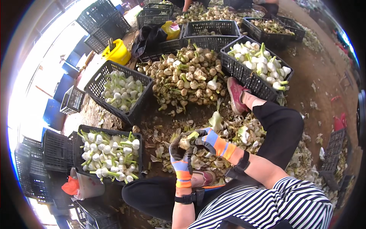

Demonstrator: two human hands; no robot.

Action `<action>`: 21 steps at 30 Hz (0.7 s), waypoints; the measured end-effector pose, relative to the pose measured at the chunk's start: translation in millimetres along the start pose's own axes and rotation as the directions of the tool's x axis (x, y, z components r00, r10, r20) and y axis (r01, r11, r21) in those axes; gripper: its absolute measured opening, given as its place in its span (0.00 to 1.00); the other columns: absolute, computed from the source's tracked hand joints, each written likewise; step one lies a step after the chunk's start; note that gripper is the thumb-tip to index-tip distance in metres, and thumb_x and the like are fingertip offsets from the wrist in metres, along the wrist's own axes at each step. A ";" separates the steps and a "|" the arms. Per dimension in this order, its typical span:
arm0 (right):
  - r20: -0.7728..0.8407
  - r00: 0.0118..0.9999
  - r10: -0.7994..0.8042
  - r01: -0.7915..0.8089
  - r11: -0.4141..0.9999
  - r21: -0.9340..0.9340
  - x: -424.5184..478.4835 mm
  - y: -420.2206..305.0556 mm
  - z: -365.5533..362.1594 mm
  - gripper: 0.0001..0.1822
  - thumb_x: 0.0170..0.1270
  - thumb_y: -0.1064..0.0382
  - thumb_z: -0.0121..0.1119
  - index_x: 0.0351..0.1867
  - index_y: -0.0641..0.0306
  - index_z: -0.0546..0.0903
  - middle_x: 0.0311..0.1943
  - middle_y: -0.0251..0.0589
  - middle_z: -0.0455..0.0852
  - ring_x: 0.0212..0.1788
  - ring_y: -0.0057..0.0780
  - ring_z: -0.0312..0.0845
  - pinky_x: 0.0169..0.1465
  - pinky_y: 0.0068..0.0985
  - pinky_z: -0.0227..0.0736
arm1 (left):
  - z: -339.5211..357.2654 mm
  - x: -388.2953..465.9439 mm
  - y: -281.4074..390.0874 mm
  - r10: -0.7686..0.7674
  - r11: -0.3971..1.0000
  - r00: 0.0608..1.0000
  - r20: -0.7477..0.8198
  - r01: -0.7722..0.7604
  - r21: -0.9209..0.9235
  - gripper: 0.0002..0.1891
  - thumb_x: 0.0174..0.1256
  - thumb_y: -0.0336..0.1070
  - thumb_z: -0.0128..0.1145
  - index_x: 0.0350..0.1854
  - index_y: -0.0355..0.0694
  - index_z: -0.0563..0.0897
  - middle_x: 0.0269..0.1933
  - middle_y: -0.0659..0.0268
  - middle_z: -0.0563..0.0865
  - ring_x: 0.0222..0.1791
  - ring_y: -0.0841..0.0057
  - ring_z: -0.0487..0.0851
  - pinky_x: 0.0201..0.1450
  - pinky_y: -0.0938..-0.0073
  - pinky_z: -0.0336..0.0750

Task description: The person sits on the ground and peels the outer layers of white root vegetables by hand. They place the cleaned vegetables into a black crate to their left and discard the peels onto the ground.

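A garlic bulb (186,143) with a short cut green stem is held over my lap, between both hands. My left hand (180,156), in a striped work glove with dark palm, curls around the bulb from the left. From the right, the gloved fingers of my right hand (210,141) close on the same bulb, partly hiding it. Below and around lie loose garlic skins and leaf scraps (243,131). Ahead of my hands is a heap of unpeeled, soil-stained garlic (188,77). A black plastic crate (107,130) of cleaned white bulbs stands to the left.
Further crates of white garlic stand at front left (94,81) and front right (243,74). A yellow bucket (118,53), a white bucket (91,187) and stacked empty crates (104,21) line the left. Other people (243,3) sit beyond the far crates.
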State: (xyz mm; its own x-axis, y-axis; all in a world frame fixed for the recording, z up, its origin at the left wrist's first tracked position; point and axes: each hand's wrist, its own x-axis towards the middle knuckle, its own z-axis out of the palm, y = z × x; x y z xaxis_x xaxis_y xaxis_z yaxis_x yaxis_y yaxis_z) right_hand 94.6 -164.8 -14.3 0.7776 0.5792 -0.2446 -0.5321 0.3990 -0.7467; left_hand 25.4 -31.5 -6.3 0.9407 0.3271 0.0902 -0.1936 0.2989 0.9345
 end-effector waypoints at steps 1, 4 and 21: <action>0.011 0.994 -0.109 0.109 0.988 -0.111 0.9 1.5 -4.2 0.12 0.56 0.74 0.62 0.43 0.68 0.82 0.38 0.35 0.85 0.40 0.21 0.80 0.46 0.19 0.75 | 2.0 -1.9 5.1 -0.047 0.998 0.998 -0.037 0.045 -0.033 0.26 0.61 0.24 0.61 0.62 0.37 0.70 0.53 0.61 0.80 0.51 0.73 0.79 0.52 0.73 0.79; 0.199 0.904 -0.378 0.423 0.726 -0.543 7.7 -1.6 -12.2 0.14 0.53 0.77 0.60 0.44 0.72 0.81 0.51 0.42 0.80 0.48 0.23 0.78 0.52 0.19 0.72 | 6.1 -3.7 14.8 -0.232 0.946 0.971 -0.062 0.211 -0.248 0.24 0.65 0.31 0.60 0.63 0.39 0.70 0.51 0.62 0.80 0.48 0.75 0.80 0.48 0.76 0.79; -0.291 0.957 -0.007 0.063 0.981 0.183 5.1 24.0 -14.1 0.13 0.53 0.78 0.55 0.41 0.70 0.83 0.33 0.40 0.87 0.32 0.30 0.84 0.33 0.27 0.79 | -21.3 -0.2 -0.6 -0.243 0.968 0.967 0.081 0.247 -0.040 0.31 0.57 0.29 0.66 0.64 0.36 0.68 0.46 0.64 0.82 0.38 0.79 0.81 0.38 0.80 0.79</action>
State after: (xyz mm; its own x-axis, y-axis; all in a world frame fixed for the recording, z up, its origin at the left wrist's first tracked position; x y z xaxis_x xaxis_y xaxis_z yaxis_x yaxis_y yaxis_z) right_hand 90.5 -162.3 -42.1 0.8452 0.3440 -0.4091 -0.5344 0.5579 -0.6349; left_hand 19.5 -12.7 -14.2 0.9790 0.1705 -0.1117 0.0336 0.4056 0.9134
